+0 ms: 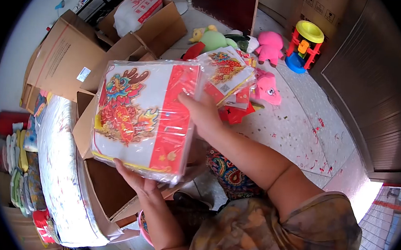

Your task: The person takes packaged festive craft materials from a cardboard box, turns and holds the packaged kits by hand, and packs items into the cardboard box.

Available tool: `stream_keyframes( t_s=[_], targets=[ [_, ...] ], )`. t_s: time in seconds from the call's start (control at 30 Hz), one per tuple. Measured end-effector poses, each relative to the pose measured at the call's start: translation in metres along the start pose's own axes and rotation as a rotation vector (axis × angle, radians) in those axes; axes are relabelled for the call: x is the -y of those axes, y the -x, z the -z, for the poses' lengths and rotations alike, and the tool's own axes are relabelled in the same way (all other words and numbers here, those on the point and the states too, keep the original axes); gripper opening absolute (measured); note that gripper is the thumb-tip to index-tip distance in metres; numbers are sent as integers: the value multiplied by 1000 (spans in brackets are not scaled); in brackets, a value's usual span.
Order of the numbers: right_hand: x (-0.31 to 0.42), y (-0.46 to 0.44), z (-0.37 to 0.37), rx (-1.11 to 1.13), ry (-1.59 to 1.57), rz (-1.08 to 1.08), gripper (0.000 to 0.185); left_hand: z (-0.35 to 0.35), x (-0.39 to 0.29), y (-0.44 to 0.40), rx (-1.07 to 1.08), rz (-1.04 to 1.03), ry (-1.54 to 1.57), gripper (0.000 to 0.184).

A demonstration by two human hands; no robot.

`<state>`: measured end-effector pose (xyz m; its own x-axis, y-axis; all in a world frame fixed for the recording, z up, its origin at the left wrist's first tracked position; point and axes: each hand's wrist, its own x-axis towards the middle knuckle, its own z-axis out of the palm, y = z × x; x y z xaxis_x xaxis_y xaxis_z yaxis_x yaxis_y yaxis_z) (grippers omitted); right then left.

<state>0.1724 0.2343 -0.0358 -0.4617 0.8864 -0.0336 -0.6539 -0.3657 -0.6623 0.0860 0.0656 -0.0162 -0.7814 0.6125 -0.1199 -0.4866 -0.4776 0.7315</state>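
Observation:
A thick stack of plastic-wrapped dragon-print packets (pixel 133 115), white with a red band, is held up in front of me. My right hand (pixel 201 113) grips its right edge, with the thumb on top. My left hand (pixel 137 180) holds the lower edge, its fingers partly hidden under the stack. Below the stack is an open cardboard box (pixel 107 188), partly covered by it. Just beyond my right hand, more dragon-print packets (pixel 225 71) lie in a pile, with red paper pieces (pixel 236 114) beside them.
Plush toys (pixel 269 46), a pink star-like toy (pixel 268 89) and a yellow-red-blue toy (pixel 303 46) are on the floor. Cardboard boxes (pixel 61 52) stand at the upper left, a white rolled bundle (pixel 62 171) at the left. Red scraps (pixel 319 126) lie near the dark door (pixel 380 86).

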Motion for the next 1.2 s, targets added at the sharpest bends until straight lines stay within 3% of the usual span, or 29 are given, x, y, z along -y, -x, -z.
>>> stream_keyframes(
  t_s=[0.03,0.17,0.37,0.5,0.7,0.8,0.83,0.87,0.93,1.0,1.03,1.07,1.2],
  targets=[
    [-2,1,1,30,35,-15,21,1,-2,-3,-12,28,62,70],
    [8,4,-8,85,87,-31,20,15,-5,-12,-11,103,114,63],
    [10,-4,-11,179,174,161,21,24,-10,-20,22,102,77,61],
    [5,-12,-9,223,238,158,22,20,-15,-18,-72,162,104,56],
    [3,-20,-10,257,180,49,23,25,-6,-22,-191,151,58,54],
    [-6,-43,10,434,155,-107,33,22,-4,-21,-286,92,35,54],
    [-10,-52,22,415,-2,-316,40,22,-5,-22,-289,91,33,54],
    [-15,-62,37,392,-160,-525,46,23,-6,-22,-298,97,67,54],
    [-37,-85,84,217,-6,-417,46,27,-8,-21,-314,101,103,53],
    [-66,-109,136,-357,155,-415,23,31,-10,-23,-334,85,121,50],
    [-80,-118,170,-440,393,-376,21,31,-11,-23,-347,85,134,51],
    [-125,-137,223,-523,525,-149,21,33,-11,-23,-349,83,134,51],
    [-111,-135,250,-682,428,-247,17,42,-9,-26,-356,97,121,51]
  ],
)
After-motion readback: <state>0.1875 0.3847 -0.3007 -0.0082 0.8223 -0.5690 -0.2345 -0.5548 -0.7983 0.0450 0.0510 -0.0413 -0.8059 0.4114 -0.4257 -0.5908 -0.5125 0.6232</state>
